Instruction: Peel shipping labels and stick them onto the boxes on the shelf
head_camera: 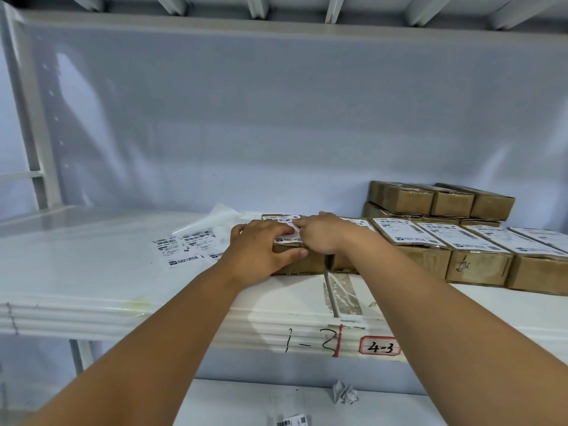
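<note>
Two bare forearms reach up from the bottom of the frame, over a lower shelf board (246, 404) that carries a crumpled paper wad (345, 392) and a barcode scrap (290, 422) at the very edge of view. Next comes the front lip of the white shelf (92, 312), marked by hand "1-3", with a red-bordered tag (380, 345) reading "4-3". On the shelf top, close to that lip, sits a brown cardboard box (295, 263). The label (281, 218) lies on its top face: white, with a barcode strip along the far edge, small black print, and a dark logo at the near left corner. Left hand (261, 245) lies flat across the near half of the label, fingers fairly straight and pressing down, thumb set against the box's front face. Right hand (318, 233) comes in from the right with fingers bent onto the label's right edge; cannot tell whether it pinches that edge or only presses it. Left of the box, several loose labels (184, 245) lie flat on the shelf, with a curled white backing sheet (206, 222) just behind them. To the right, a row of labelled boxes (479, 264) stands side by side, touching. Behind that row, a stack of bare boxes (439, 199) stands two layers high. Farthest back hangs translucent plastic sheeting (276, 118).
</note>
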The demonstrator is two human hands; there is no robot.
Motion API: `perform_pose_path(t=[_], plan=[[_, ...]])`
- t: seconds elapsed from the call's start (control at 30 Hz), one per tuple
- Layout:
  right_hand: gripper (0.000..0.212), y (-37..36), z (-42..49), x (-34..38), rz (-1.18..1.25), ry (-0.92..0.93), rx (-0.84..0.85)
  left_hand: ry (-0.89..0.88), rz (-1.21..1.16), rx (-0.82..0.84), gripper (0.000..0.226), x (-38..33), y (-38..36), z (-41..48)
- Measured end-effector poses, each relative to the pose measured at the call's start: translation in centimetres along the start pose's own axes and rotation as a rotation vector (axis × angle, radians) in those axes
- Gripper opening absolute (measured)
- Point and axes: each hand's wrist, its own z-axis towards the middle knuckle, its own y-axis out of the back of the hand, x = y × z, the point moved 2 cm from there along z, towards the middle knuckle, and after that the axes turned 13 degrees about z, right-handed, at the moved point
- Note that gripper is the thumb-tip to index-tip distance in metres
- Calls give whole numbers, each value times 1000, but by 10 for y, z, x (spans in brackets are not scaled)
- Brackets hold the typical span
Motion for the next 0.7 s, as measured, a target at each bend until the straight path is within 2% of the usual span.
perform_pose_path(t=[0.13,0.2,0.27,0.33,0.4,0.47,0.57,0.7], plan=[[47,2,-5,-2,102,12,-49,-17,3,-10,56,-1,0,-1],[40,4,-10,-4,81,19,-190,-13,-6,-43,73,-2,2,-2],[34,6,-17,-7,72,5,-331,31,-19,-81,81,-1,1,-2],[32,8,-26,-13,117,-4,-437,56,-51,-47,76,1,2,-3],[28,9,-35,-24,136,-30,-515,40,-109,45,58,1,1,-5],[29,5,-43,-36,133,-73,-544,16,-164,63,48,0,0,-6],[37,-6,-54,-46,132,-91,-582,10,-184,24,48,-3,0,-6],[44,-17,-65,-52,-6,-3,-705,9,-168,-9,43,-3,1,-6]])
